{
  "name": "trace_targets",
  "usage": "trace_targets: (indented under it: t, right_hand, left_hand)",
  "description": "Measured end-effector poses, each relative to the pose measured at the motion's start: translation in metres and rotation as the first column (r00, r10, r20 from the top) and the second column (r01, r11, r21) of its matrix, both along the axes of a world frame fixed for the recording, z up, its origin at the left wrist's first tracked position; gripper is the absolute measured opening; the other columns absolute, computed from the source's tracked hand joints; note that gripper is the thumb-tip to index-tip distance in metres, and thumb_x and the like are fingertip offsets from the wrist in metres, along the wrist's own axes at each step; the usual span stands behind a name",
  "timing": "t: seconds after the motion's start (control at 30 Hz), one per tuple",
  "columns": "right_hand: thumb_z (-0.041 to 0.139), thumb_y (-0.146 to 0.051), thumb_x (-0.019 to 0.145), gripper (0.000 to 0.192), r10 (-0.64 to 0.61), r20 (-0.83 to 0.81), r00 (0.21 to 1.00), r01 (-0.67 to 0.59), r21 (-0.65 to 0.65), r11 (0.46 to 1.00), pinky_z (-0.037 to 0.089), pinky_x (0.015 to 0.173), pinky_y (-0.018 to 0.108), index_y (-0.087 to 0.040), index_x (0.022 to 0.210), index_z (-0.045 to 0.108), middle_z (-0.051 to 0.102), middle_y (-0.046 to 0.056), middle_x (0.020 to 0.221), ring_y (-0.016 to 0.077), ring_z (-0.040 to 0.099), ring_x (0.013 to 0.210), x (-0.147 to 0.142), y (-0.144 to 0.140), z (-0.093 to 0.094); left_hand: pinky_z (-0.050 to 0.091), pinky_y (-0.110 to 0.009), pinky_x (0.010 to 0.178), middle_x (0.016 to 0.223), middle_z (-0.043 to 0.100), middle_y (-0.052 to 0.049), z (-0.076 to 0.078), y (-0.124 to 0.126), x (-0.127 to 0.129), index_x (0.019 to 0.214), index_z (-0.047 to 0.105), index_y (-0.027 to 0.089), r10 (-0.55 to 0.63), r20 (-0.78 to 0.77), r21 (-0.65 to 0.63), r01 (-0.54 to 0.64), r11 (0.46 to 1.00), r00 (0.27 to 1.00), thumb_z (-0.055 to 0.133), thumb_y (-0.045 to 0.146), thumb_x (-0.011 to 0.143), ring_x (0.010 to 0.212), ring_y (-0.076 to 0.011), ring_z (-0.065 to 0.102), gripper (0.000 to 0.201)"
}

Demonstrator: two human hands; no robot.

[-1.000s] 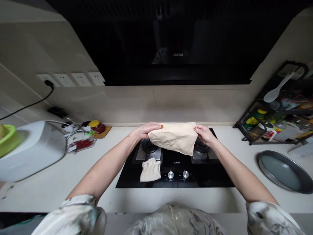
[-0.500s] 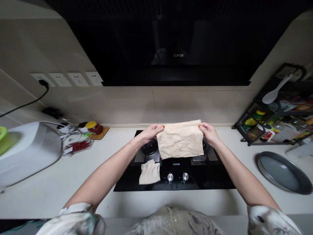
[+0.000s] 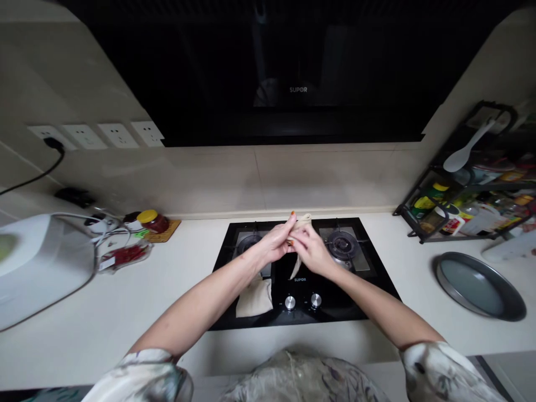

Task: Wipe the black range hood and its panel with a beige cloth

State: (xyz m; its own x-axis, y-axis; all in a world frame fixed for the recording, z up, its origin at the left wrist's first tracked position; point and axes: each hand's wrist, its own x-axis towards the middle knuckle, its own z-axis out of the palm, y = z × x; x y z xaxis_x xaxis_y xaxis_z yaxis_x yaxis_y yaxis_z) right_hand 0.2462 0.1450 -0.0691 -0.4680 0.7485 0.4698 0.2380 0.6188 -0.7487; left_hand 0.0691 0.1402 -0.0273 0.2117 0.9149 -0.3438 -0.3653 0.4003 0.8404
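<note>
A beige cloth (image 3: 305, 220) is gathered up between my two hands above the black gas stove (image 3: 259, 324). My left hand (image 3: 276, 240) is closed at the cloth's left side with its thumb pointing up. My right hand (image 3: 310, 249) grips the cloth from the right, its fingers meeting those of the left. A strip of cloth hangs down below the hands, and the palms hide much of the rest. On the stove's front left lies a second, smaller beige cloth (image 3: 254, 300), partly under my left forearm in view.
Two knobs (image 3: 302, 302) sit at the stove's front, with a burner (image 3: 342, 245) at right. A range hood (image 3: 293, 125) overhangs. Rightward are a round pan (image 3: 481, 287) and a spice rack (image 3: 412, 223); leftward, a yellow-lidded jar (image 3: 153, 221), a pack of red chillies (image 3: 125, 255) and a white appliance (image 3: 50, 268).
The cloth was stretched flat between my spread hands. Both hands have come together and the cloth is now folded and bunched between them. The view has tilted slightly.
</note>
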Motion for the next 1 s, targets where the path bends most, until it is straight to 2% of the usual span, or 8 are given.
trace_targets:
  t: [0.1, 0.2, 0.33, 0.47, 0.53, 0.63, 0.73, 1.0]
  right_hand:
    - [0.056, -0.034, 0.102, 0.049, 0.176, 0.105, 0.979, -0.187, 0.099, 0.977, 0.055, 0.111, 0.051, -0.028, 0.15, 0.063, 0.049, 0.015, 0.153, 0.0286, 0.06, 0.123, -0.007, -0.024, -0.008]
    - [0.056, -0.032, 0.104, 0.049, 0.173, -0.02, 0.985, -0.171, 0.085, 0.982, 0.054, 0.113, 0.049, -0.032, 0.153, 0.06, 0.051, 0.012, 0.155, 0.0273, 0.059, 0.133, 0.014, -0.023, -0.022]
    - [0.086, -0.045, 0.083, 0.091, -0.118, -0.25, 0.961, 0.059, -0.23, 0.971, 0.055, 0.108, 0.052, -0.032, 0.164, 0.045, 0.043, 0.017, 0.163, 0.0325, 0.056, 0.139, 0.028, 0.001, -0.051]
    - [0.102, -0.045, 0.055, 0.135, -0.037, -0.331, 0.943, -0.137, -0.489, 0.862, 0.041, 0.121, 0.059, -0.035, 0.17, 0.031, 0.033, 0.017, 0.173, 0.0361, 0.035, 0.159, 0.004, 0.012, -0.075]
    - [0.104, -0.043, 0.049, 0.131, -0.014, -0.441, 0.897, -0.251, -0.536, 0.806, 0.041, 0.123, 0.054, -0.033, 0.164, 0.042, 0.043, 0.014, 0.169, 0.034, 0.041, 0.156, -0.009, 0.01, -0.083]
    - [0.103, -0.043, 0.05, 0.084, 0.014, -0.511, 0.86, -0.385, -0.63, 0.674, 0.055, 0.107, 0.044, -0.021, 0.126, 0.075, 0.075, 0.012, 0.132, 0.0301, 0.07, 0.122, -0.013, -0.001, -0.095]
    - [0.101, -0.043, 0.055, 0.05, -0.016, -0.55, 0.835, -0.446, -0.695, 0.564, 0.061, 0.091, 0.039, -0.015, 0.091, 0.081, 0.081, 0.008, 0.096, 0.0249, 0.076, 0.09, -0.005, -0.013, -0.102]
    - [0.095, -0.031, 0.061, 0.055, -0.252, -0.753, 0.608, -0.571, -0.635, 0.52, 0.06, 0.105, 0.051, -0.015, 0.111, 0.078, 0.08, 0.014, 0.115, 0.0334, 0.076, 0.108, -0.001, -0.032, -0.083]
  left_hand:
    - [0.052, -0.022, 0.055, 0.066, 0.067, -0.006, -0.003, -0.004, -0.008, 0.073, 0.07, 0.011, -0.004, 0.016, 0.013, 0.004, 1.0, 1.0, 0.096, 0.029, 0.077, 0.056, -0.0136, 0.062, 0.032]
    - [0.051, -0.02, 0.057, 0.067, 0.066, -0.002, 0.003, -0.004, -0.028, 0.075, 0.069, 0.011, 0.02, 0.039, 0.041, -0.021, 0.999, 0.999, 0.101, 0.022, 0.067, 0.056, -0.0108, 0.06, 0.034]
    - [0.056, -0.022, 0.065, 0.075, 0.072, -0.004, 0.017, 0.0, -0.043, 0.084, 0.073, 0.012, -0.05, 0.11, 0.097, 0.04, 0.995, 0.993, 0.103, 0.029, 0.065, 0.064, -0.0141, 0.067, 0.039]
    - [0.058, -0.025, 0.067, 0.079, 0.076, -0.008, 0.028, 0.004, -0.045, 0.09, 0.077, 0.012, -0.183, 0.082, 0.145, 0.17, 0.975, 0.98, 0.103, 0.038, 0.066, 0.069, -0.0189, 0.072, 0.045]
    - [0.059, -0.027, 0.072, 0.084, 0.078, -0.011, 0.031, 0.007, -0.048, 0.094, 0.078, 0.011, -0.207, 0.054, 0.164, 0.196, 0.967, 0.977, 0.102, 0.038, 0.069, 0.076, -0.0215, 0.074, 0.044]
    - [0.06, -0.029, 0.074, 0.088, 0.079, -0.013, 0.033, 0.013, -0.059, 0.097, 0.079, 0.01, -0.18, -0.007, 0.156, 0.179, 0.971, 0.984, 0.099, 0.035, 0.072, 0.076, -0.0223, 0.075, 0.041]
    - [0.059, -0.028, 0.068, 0.086, 0.079, -0.014, 0.03, 0.019, -0.073, 0.095, 0.079, 0.008, -0.089, -0.091, 0.126, 0.1, 0.987, 0.992, 0.102, 0.035, 0.068, 0.071, -0.0207, 0.073, 0.045]
    - [0.06, -0.033, 0.072, 0.086, 0.078, -0.015, 0.004, 0.024, -0.072, 0.085, 0.076, 0.011, 0.119, -0.294, 0.169, -0.071, 0.983, 0.948, 0.097, 0.048, 0.07, 0.072, -0.0225, 0.072, 0.045]
